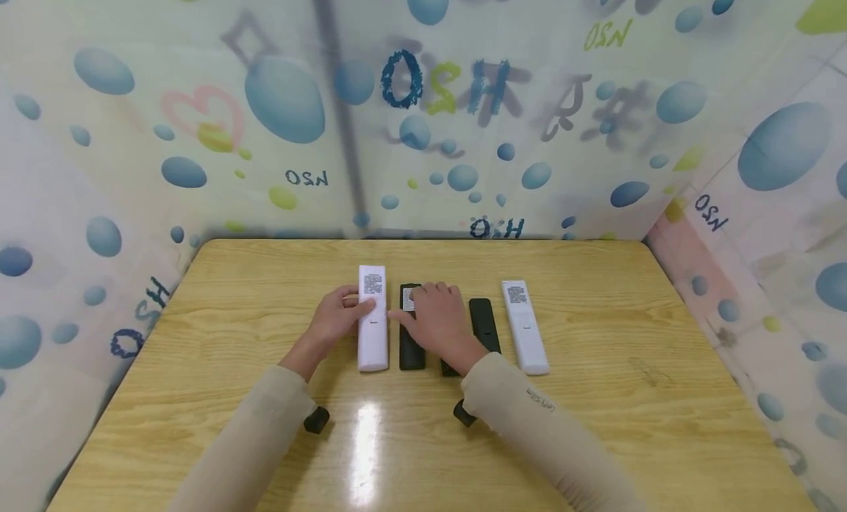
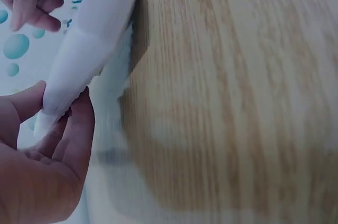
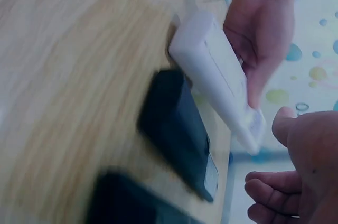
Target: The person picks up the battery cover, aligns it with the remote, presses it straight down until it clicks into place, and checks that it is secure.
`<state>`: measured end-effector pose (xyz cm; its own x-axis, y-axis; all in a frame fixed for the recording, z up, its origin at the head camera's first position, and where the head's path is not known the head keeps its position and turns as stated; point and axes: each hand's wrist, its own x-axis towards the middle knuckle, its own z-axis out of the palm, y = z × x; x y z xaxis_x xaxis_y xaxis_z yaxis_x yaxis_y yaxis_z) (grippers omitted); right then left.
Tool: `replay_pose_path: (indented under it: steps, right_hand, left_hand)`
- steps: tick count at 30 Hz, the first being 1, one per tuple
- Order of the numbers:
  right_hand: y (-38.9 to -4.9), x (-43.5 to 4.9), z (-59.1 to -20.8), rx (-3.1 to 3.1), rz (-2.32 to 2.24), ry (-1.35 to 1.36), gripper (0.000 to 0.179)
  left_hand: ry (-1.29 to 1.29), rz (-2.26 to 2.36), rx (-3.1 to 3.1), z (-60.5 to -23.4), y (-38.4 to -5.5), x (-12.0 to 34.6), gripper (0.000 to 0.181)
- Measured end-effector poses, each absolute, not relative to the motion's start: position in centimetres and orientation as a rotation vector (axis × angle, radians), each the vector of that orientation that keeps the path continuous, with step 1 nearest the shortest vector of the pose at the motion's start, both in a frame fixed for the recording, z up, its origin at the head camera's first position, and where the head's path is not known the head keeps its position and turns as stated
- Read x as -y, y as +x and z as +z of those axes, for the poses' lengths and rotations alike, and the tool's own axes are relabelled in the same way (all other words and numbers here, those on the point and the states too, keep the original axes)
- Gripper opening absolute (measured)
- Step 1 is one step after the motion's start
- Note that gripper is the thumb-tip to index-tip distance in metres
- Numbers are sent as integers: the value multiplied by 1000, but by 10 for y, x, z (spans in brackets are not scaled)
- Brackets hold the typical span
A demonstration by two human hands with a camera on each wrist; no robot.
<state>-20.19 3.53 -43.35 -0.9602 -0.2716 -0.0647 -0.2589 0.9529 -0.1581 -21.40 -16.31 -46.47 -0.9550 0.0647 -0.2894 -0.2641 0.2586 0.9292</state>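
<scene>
My left hand (image 1: 334,317) pinches a white remote control (image 1: 373,346) between thumb and fingers, its back with the printed label facing up. In the left wrist view that white remote (image 2: 90,39) slants up from the fingertips. My right hand (image 1: 440,317) hovers over the black remotes, fingers loosely bent and holding nothing in the right wrist view. Beneath and beside it lies a black remote (image 1: 412,350) with a label near its top. Another black remote (image 1: 450,367) is mostly hidden under the right hand and wrist.
Right of the right hand lie a further black remote (image 1: 485,321) and a second white remote (image 1: 527,339), label up. All are in a row on the wooden table (image 1: 231,313). A patterned curtain (image 1: 423,166) closes off the table's back edge. Small dark devices (image 1: 317,420) sit at both wrists.
</scene>
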Motion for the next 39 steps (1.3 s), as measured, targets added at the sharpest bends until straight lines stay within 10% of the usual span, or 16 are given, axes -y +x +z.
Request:
replay_pose_path:
  steps: [39]
  right_hand:
    - [-222, -207, -446, -3082, -174, -130, 56]
  left_hand:
    - [-223, 933, -2904, -462, -210, 167, 45]
